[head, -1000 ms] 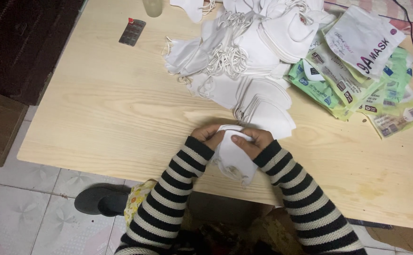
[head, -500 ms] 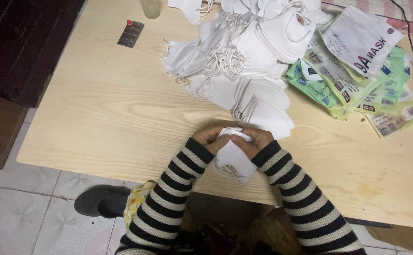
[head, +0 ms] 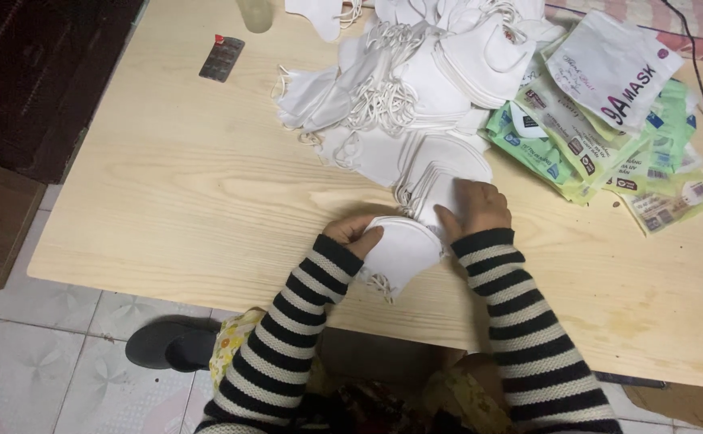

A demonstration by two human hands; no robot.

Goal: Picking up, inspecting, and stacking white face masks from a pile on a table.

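The left hand pinched a folded white mask at the counter edge. The right hand lay flat, fingers spread, on the fanned stack just beyond. Many loose masks remained unfolded past it.

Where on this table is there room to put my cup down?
The widest bare wood lies left of the heap of white masks, below the dark blister strip. Another free patch sits right of the right hand, below the green packets. The far right is crowded. The left hand holds a folded mask.
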